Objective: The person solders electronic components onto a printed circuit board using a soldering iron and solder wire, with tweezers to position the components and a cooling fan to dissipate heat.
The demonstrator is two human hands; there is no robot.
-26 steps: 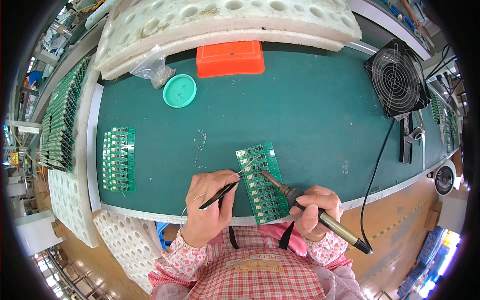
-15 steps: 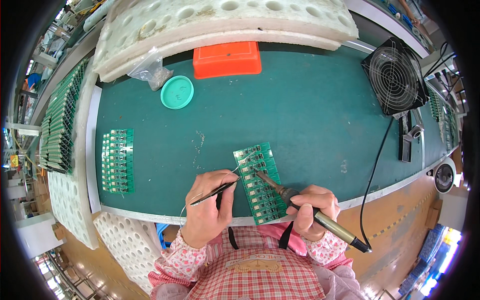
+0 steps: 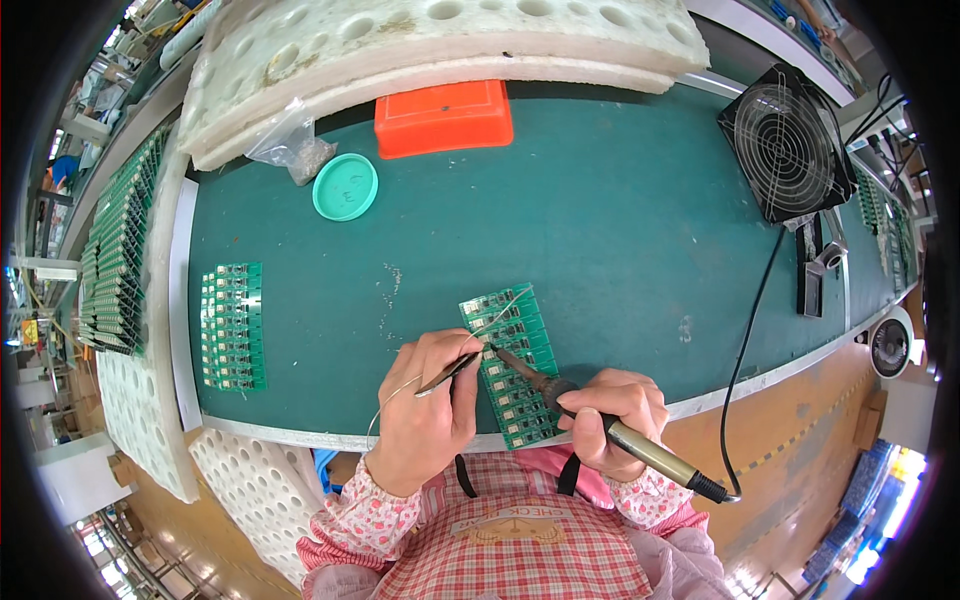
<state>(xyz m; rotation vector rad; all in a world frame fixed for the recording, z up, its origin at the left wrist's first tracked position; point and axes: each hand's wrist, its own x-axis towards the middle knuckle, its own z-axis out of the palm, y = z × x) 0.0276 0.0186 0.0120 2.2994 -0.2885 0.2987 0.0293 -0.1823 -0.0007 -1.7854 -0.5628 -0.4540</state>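
Note:
A green circuit board panel point(image 3: 522, 405) with rows of small components lies at the front edge of the bench, tilted slightly. My right hand point(image 3: 618, 412) is closed round the handle of a soldering iron point(image 3: 650, 452). Its tip touches or hovers just over the panel's left part; which one, I cannot tell. My left hand point(image 3: 425, 415) pinches black tweezers point(image 3: 446, 375) and a thin solder wire point(image 3: 507, 307) at the panel's left edge. The wire's free end reaches over the upper rows, and its other end loops down past my wrist. My fingers partly hide the tweezers' tips.
Another green board panel point(image 3: 232, 328) lies at left. At the back are a teal round lid point(image 3: 346, 187), a clear bag point(image 3: 300, 152), an orange-red bin point(image 3: 443, 118) and white foam point(image 3: 400, 50). A black fan point(image 3: 785, 145) and iron holder point(image 3: 812, 275) stand right, near the cord point(image 3: 748, 350).
The iron's tip has shifted left across the panel. My left hand has moved slightly right, nearer the tip, and the solder wire reaches farther over the upper rows. The whole view has shifted a little.

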